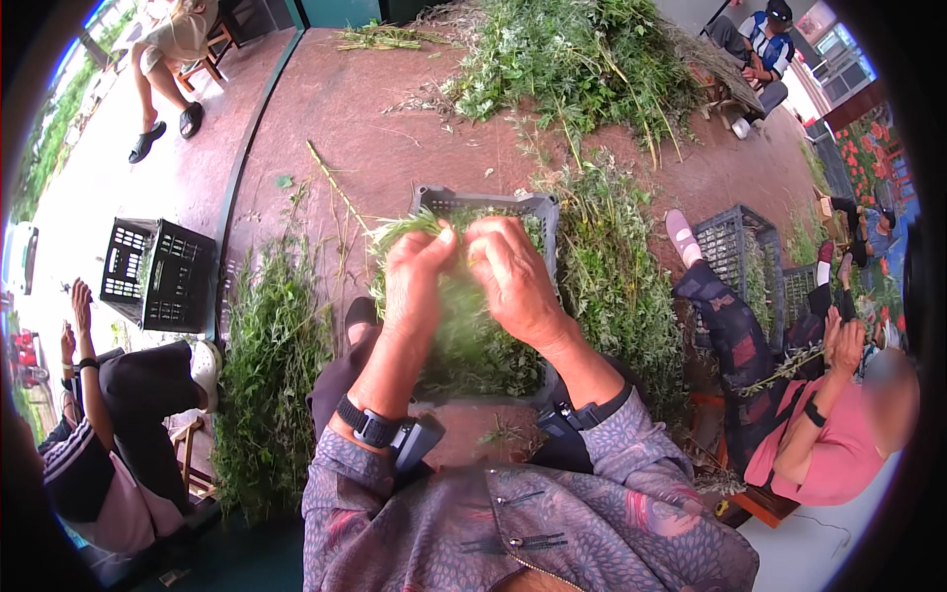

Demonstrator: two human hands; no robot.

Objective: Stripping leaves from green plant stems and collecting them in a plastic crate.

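Both of my hands are raised over a dark plastic crate that holds loose green leaves. My left hand pinches a sprig of leafy herb between thumb and fingers; its leaves stick out to the left. Close beside it, my right hand has its fingers curled; whether it grips part of the sprig is hidden. Blurred green foliage shows below and between the hands. A strap with a small device is on each wrist.
Piles of cut leafy stems lie left and right of the crate, with a larger heap ahead. A black crate stands at left, a grey crate at right. Several people sit around; one at right holds a stem.
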